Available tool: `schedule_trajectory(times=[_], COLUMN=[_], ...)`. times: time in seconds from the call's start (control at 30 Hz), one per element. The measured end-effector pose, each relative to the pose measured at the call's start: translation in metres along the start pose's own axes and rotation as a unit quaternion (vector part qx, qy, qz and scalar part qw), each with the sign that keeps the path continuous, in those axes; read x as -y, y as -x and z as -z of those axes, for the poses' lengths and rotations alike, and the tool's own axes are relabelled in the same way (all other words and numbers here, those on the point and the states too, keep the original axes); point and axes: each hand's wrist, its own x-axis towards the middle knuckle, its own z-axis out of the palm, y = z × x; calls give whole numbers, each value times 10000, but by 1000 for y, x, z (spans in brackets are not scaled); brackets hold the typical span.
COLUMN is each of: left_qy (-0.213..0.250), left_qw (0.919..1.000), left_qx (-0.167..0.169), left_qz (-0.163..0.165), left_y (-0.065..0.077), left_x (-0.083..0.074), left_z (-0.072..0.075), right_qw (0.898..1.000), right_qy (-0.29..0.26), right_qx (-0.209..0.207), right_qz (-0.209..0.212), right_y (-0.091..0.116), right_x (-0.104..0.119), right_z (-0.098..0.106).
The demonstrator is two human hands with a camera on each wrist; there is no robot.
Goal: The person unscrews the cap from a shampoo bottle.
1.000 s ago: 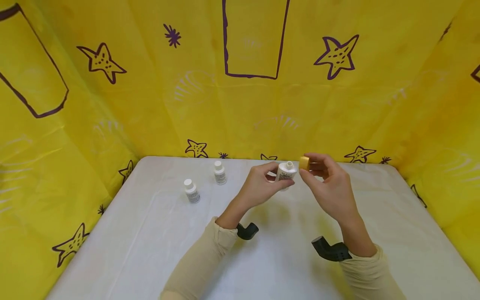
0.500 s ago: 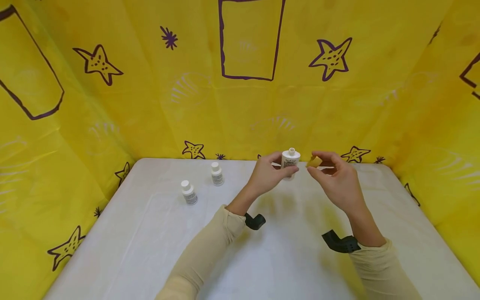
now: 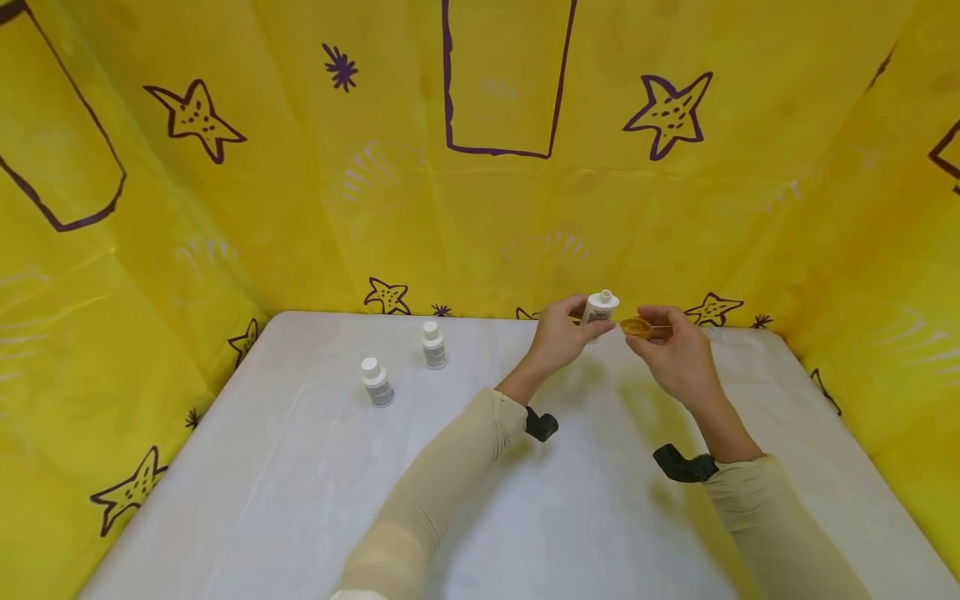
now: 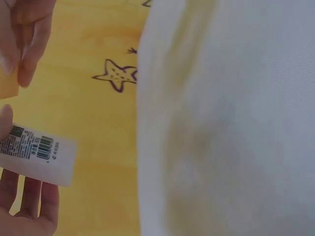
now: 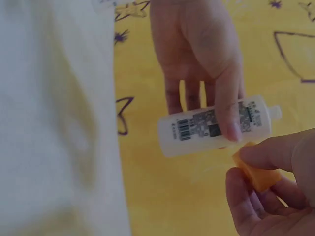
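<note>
My left hand point(image 3: 557, 340) holds a white, uncapped bottle point(image 3: 599, 308) upright above the far part of the table, its narrow nozzle pointing up. The right wrist view shows thumb and fingers wrapped around the bottle point(image 5: 184, 132), which bears a printed label with a barcode. Just to its right, my right hand point(image 3: 681, 362) pinches an orange-gold cap point(image 3: 636, 327) between thumb and fingers. The cap's hollow side faces the head camera. In the right wrist view the cap point(image 5: 258, 172) is close beside the bottle's shoulder.
Two small white bottles with white caps stand on the table's left side, one bottle point(image 3: 377, 383) nearer and the other bottle point(image 3: 434, 346) farther back. A white cloth covers the table point(image 3: 300, 492). Yellow curtains point(image 3: 480, 225) with drawn starfish enclose the back and sides.
Both hands have shifted to the right, and the bottle has risen slightly. The cap has turned in the right fingers, so its hollow underside now shows.
</note>
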Motion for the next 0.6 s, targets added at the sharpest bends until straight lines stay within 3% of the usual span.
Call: schedule_trajectory(times=[0.33,0.6], left_qy=[227,112], left_qw=[9956,9920], left_qx=[-721,-604], left_qz=[551,1107], left_y=[-21,-31], left_x=[23,32], left_z=[-25,-38], right_qw=[9935,9870], right_qy=[618,831], right_qx=[618,794], right_qz=[-730,-1120], right_y=[-24,-34], right_x=[-46,-81], right_z=[-7,-12])
